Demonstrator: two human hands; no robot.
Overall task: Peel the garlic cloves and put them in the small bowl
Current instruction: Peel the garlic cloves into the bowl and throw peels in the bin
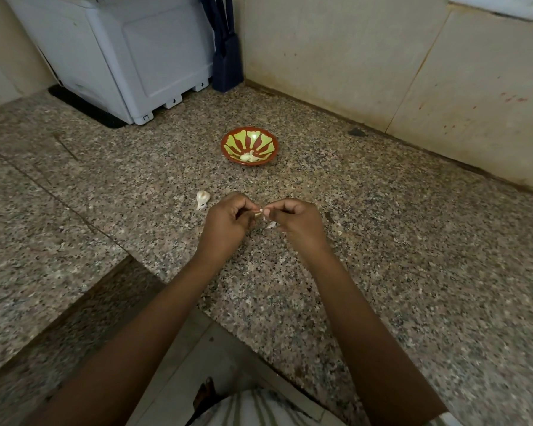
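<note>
The person wears a pale garment (260,408) with darker stripes running lengthwise.

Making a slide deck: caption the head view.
Left hand and right hand pinch a garlic clove; peeled cloves lie in the small bowl.

A small pale garlic clove (260,213) is pinched between the fingertips of the left hand (225,221) and the right hand (297,219), just above the table (382,241). Just left of the left hand lies an unpeeled garlic piece (202,198), whitish in its skin. Beyond both hands, well apart, the small bowl (259,142) stands upright, red with green petal shapes, a few peeled cloves (249,157) at its near side.
</note>
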